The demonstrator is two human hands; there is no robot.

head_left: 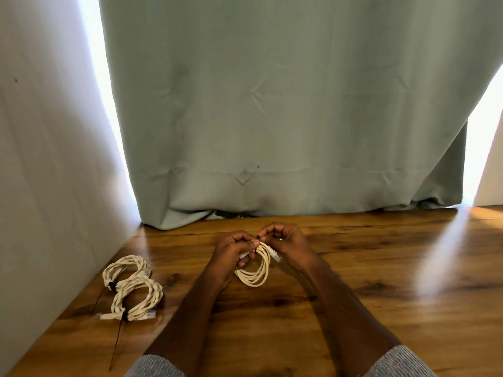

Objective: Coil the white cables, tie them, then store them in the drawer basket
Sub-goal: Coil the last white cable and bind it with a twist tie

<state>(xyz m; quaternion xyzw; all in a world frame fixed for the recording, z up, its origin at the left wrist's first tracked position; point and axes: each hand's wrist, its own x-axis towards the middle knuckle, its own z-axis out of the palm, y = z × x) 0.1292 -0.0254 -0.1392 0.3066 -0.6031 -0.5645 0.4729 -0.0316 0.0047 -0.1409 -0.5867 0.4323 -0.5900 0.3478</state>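
- We see both forearms reach forward from grey knitted sleeves (pixel 156 367) at the bottom edge and meet over the middle of the glossy brown wooden bench (pixel 353 295).
- The left hand (pixel 234 254) has its fingers curled round the top of a coil of smooth white cable (pixel 254 270), gripping the bundled strands.
- The right hand (pixel 288 246) is curled too, with its fingertips pinching a thin black tie (pixel 258 237) at the top of that same coil (the tie is small, and we cannot tell how far it is fastened).
- The coil hangs from the two hands as an oval loop, its long axis running from the hands down towards us; its lower curve is low over the bench, though we cannot tell whether it touches.
- A white connector end (pixel 275 255) sticks out at the coil's upper right, just under the right hand.
- To the left, near the wall, lie two coils of twisted cream-white cable (pixel 133 289), touching each other, each bound with a black tie whose long tail (pixel 117 344) trails towards the near edge.
- Behind the bench hangs a pale green curtain (pixel 272 104), its hem resting on the far edge, with bright light at both sides and a white wall (pixel 49 159) on the left.
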